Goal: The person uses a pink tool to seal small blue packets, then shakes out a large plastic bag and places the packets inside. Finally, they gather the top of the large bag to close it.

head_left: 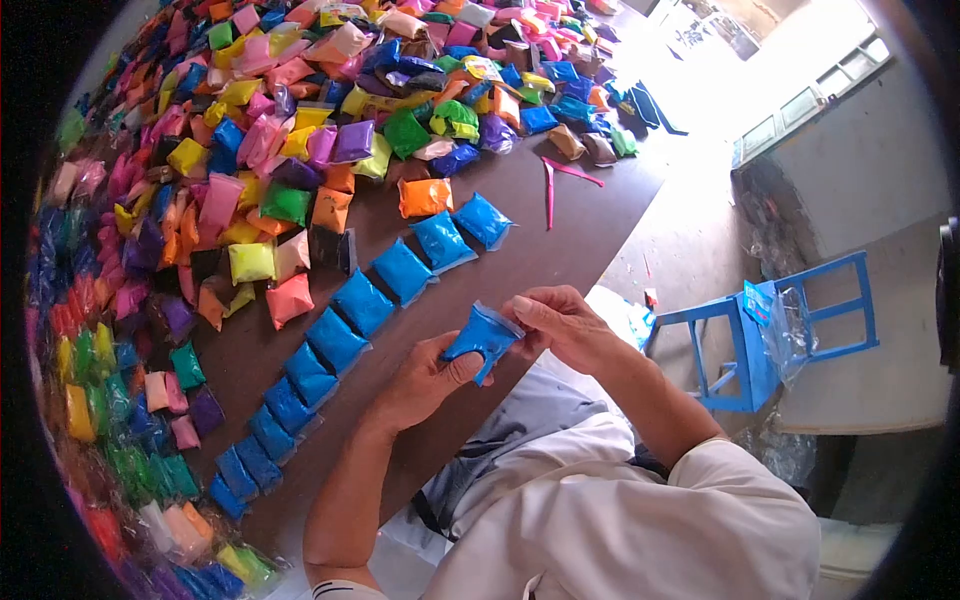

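A small clear packet with blue filling (482, 338) is held up over the table's near edge. My left hand (432, 378) is closed around its lower part, thumb pressed on the front. The fingers of my right hand (560, 322) pinch the packet's top edge at the right corner. Beyond my hands, a slanting row of similar blue packets (364, 304) lies on the brown table (520, 250). An orange packet (425, 197) rests near the far end of that row.
A large heap of many-coloured packets (300, 130) covers the table's far and left side. Two thin pink strips (550, 190) lie near the table's right edge. On the floor at right is a blue stool (745, 350) with clear plastic on it.
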`<state>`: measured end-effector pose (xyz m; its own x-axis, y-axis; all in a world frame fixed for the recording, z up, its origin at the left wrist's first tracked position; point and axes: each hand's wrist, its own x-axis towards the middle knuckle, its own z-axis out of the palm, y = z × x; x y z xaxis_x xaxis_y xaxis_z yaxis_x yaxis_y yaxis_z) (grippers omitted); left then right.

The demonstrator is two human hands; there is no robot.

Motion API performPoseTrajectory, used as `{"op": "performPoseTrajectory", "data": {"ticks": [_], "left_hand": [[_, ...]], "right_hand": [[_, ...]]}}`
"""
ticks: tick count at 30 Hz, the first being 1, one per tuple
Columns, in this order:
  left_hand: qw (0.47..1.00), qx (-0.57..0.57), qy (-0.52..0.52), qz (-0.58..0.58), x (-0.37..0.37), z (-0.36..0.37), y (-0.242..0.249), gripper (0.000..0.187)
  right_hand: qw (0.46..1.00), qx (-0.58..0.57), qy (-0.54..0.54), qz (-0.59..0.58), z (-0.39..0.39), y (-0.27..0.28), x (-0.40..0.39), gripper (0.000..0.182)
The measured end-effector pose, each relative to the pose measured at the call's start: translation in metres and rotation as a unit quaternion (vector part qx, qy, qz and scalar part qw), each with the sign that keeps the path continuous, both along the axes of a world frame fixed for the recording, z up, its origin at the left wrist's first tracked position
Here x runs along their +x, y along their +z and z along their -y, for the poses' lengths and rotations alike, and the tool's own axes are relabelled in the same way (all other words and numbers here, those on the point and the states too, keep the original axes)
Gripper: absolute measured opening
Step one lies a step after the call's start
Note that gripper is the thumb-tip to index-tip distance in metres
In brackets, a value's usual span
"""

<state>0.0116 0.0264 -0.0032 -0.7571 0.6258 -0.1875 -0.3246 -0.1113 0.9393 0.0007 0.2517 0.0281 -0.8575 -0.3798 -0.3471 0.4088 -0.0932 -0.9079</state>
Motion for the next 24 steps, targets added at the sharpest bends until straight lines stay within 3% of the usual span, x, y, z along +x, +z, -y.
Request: {"op": "performPoseTrajectory", "data": {"ticks": [4, 7, 13, 16, 24], "left_hand": [[1.0, -0.011, -0.027, 0.007, -0.003, 0.004, 0.003, 0.045], [1.0, 0.002, -0.01, -0.005, -0.001, 0.001, 0.004, 0.035], [1.0, 0.019, -0.012, 0.002, -0.001, 0.001, 0.007, 0.035], [1.0, 0.011, -0.016, -0.004, -0.001, 0.002, 0.004, 0.035], [0.999, -0.022, -0.022, -0.013, -0.001, 0.002, 0.004, 0.033]], "right_hand": [[1.0, 0.003, 0.026, -0.017, 0.001, 0.001, -0.007, 0.039], [0.999, 0.022, 0.023, -0.03, 0.002, 0.001, -0.009, 0.038], [0.999, -0.013, 0.039, -0.016, 0.0, -0.003, -0.016, 0.029], [0.998, 0.028, 0.043, -0.043, 0.003, 0.003, -0.015, 0.036], [0.995, 0.035, 0.065, -0.063, 0.0, 0.0, -0.018, 0.034]]}}
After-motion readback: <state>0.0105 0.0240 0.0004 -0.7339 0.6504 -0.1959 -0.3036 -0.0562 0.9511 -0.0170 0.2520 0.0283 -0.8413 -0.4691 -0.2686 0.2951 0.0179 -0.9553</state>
